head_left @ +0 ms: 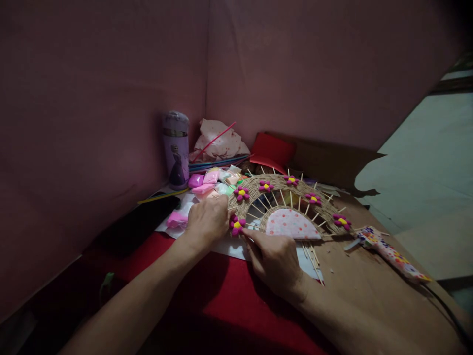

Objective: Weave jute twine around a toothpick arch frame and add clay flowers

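A half-round fan of thin sticks and twine (254, 186) lies in front of me, with a dotted cloth half-circle (291, 224) at its centre. Several magenta flowers with yellow middles, such as one at the top (291, 180), sit along the twine band. My left hand (209, 219) is closed at the fan's left end, its fingertips partly hidden. From the other side, my right hand (275, 261) reaches its index fingertip to the lower left flower (237, 225); its other fingers are curled in.
A flower-patterned glue gun (391, 254) with a cord lies right of the fan on brown cardboard (354, 276). Small bright packets (203, 185) and a purple tumbler (176, 153) stand at the left. Dotted cloth (218, 140) and a red piece (273, 150) are behind.
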A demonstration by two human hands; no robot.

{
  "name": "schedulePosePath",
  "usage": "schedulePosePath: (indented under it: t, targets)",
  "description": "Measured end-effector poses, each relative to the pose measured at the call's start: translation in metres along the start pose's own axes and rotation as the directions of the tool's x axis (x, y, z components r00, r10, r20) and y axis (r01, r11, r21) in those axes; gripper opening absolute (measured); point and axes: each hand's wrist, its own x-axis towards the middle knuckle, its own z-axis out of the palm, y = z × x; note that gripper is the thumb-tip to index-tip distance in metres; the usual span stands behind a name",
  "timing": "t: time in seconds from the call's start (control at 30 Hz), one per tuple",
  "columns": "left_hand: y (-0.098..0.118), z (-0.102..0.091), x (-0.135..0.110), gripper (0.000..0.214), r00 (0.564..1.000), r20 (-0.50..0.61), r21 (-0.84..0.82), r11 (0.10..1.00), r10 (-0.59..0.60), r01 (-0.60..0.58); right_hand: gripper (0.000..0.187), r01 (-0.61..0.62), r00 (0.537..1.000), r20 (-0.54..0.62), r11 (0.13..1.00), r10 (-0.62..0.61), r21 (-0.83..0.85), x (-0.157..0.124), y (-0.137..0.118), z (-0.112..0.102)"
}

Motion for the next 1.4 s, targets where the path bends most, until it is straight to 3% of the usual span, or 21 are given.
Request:
schedulePosePath:
  t: [0.3, 1.07, 1.4]
  targets:
    - [0.0017, -0.0005, -0.0003, 0.026, 1.000, 0.017, 0.016, 1.000, -0.010, 0.010, 0.021, 0.034, 0.999, -0.014, 0.999, -0.034, 0.038, -0.0002, 0.0012, 0.0009]
    - [0.0013, 0.0023, -0.0012, 0.019, 0.998, -0.021, 0.070, 0.996, 0.057, -0.056, 0.024, 0.137, 0.987, 0.084, 0.990, -0.139, 0.024, -0.0034, 0.0038, 0.0064]
    - [0.0016, 0.0021, -0.0011, 0.020, 0.998, -0.010, 0.072, 0.996, 0.054, -0.053, 0.025, 0.127, 0.988, 0.086, 0.991, -0.131, 0.044, -0.0019, 0.0028, 0.0058]
